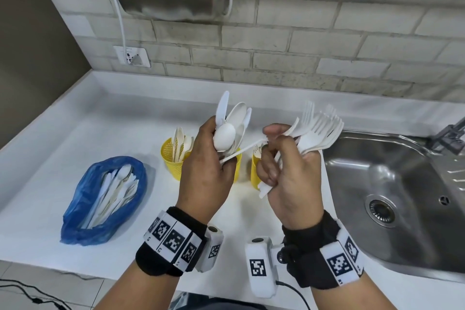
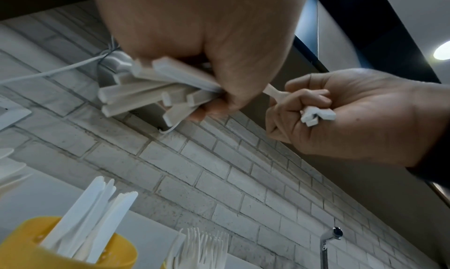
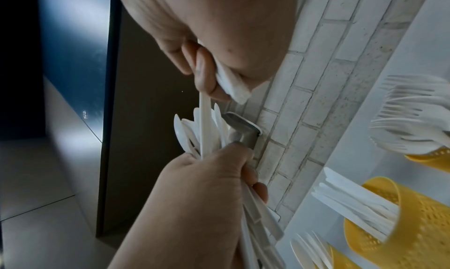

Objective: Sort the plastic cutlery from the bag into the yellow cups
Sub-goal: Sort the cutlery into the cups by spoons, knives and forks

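At the centre of the head view, the left hand (image 1: pixel 203 171) grips a mixed bunch of spoons and knives (image 1: pixel 232 124). The right hand (image 1: pixel 289 173) clenches a fan of forks (image 1: pixel 319 131), its thumb and forefinger pinching one thin handle (image 1: pixel 245 150) that bridges both fists. The blue bag (image 1: pixel 75 206) lies lower left; three yellow cups, the leftmost (image 1: pixel 172 158), stand behind the hands.

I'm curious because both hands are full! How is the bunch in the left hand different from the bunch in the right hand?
The left hand grips a mixed bunch of spoons and knives; the right hand grips a bunch of forks only. The mixed bunch points nearly straight up, while the forks fan out, tilted toward the sink. Both bunches are white plastic, held above the counter.
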Tool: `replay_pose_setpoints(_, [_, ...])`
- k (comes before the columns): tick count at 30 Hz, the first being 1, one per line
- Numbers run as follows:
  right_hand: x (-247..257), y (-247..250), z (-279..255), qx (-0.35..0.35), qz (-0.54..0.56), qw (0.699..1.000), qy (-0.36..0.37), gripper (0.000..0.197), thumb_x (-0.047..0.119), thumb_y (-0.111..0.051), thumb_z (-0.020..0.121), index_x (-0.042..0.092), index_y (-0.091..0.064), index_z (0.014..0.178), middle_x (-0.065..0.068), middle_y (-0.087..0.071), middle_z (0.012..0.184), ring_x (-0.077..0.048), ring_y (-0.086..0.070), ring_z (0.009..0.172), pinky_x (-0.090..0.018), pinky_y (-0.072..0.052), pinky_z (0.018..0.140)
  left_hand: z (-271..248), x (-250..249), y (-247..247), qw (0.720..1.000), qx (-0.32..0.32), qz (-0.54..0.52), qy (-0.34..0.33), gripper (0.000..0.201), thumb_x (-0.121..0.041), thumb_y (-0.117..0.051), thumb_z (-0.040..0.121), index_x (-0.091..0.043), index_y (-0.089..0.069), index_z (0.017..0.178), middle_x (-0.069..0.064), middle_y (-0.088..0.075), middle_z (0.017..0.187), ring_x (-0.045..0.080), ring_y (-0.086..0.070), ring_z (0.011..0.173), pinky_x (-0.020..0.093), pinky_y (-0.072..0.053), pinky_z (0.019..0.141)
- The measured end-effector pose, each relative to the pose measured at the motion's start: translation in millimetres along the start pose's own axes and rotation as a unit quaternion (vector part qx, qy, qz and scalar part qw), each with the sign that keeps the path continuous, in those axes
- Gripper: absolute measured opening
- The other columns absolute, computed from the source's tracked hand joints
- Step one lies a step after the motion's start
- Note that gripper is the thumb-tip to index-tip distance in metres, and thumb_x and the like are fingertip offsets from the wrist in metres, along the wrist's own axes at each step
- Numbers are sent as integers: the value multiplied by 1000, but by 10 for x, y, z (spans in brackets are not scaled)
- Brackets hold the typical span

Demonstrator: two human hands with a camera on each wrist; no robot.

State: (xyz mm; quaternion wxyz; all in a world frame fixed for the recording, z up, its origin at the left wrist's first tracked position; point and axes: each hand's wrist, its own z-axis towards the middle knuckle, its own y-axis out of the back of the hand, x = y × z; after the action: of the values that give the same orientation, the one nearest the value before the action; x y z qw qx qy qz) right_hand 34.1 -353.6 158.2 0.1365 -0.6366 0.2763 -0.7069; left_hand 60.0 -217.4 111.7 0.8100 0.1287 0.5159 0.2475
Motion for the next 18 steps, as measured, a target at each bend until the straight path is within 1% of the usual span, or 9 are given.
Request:
replay_pose_setpoints(3, [1,-11,41,-27,4,1000,-12,21,12,-49,97,5,-69,90,-6,-32,52,-17,-27,42,-26,-25,47,13,45,-28,1000,4,-24,-9,65,-3,-69,87,-17,-42,144,-33,-45,108,9,-57,102,30,-53,83])
replay_pose_setpoints(6, [21,-36,90,-45,17,999,-19,30,14,-43,104,3,-69,93,-6,-35,50,-18,-33,42,-28,-31,47,18,73,-33,999,7,-48,-24,64,1,-70,86,-14,-44,142,-44,-46,113,-1,-55,100,18,-50,82])
replay_pose_setpoints(8, [42,-43,121,-54,25,998,-10,34,18,-43,107,5,-68,88,-6,-44,54,-18,-42,44,-29,-38,49,13,73,-29,997,4,-75,-23,61,2,-71,87,-14,-45,140,-43,-49,114,-5,-56,104,12,-49,83])
replay_pose_setpoints(11, [94,-18,197,-71,54,996,2,39,27,-45,109,11,-60,78,-7,-57,69,-21,-58,59,-34,-49,62,-1,37,-15,993,7,-115,-12,59,-1,-71,89,-24,-44,136,-30,-57,113,9,-63,103,27,-56,86])
replay_pose_setpoints(13, [162,-10,248,-76,98,992,-3,40,34,-45,110,14,-54,76,-9,-59,73,-28,-64,68,-38,-54,68,-8,30,-10,993,2,-120,-14,56,-1,-71,89,-21,-46,134,-32,-58,109,9,-64,100,24,-55,84])
replay_pose_setpoints(14, [203,-11,263,-80,111,991,0,41,38,-44,109,15,-53,76,-9,-58,71,-29,-64,66,-39,-56,68,-8,31,-8,992,-3,-122,-16,54,0,-71,89,-18,-47,133,-35,-57,108,7,-63,99,19,-52,84])
replay_pose_setpoints(15, [249,-15,271,-82,113,990,11,42,41,-44,109,17,-53,76,-8,-55,67,-29,-60,60,-38,-55,64,-5,31,-8,992,-6,-124,-17,52,1,-72,88,-15,-48,132,-36,-57,107,5,-63,99,15,-50,83])
replay_pose_setpoints(17, [324,-11,255,-70,75,993,54,43,44,-45,108,23,-56,73,-4,-42,58,-20,-43,44,-28,-43,49,1,19,-2,992,-7,-124,-16,51,1,-71,88,-12,-49,132,-36,-57,106,3,-62,99,11,-48,82])
replay_pose_setpoints(18, [339,0,243,-47,36,995,82,43,44,-49,107,27,-57,69,0,-37,56,-16,-35,41,-24,-35,46,4,11,2,992,-6,-123,-15,51,2,-71,88,-12,-49,131,-37,-57,106,2,-62,98,9,-47,81])
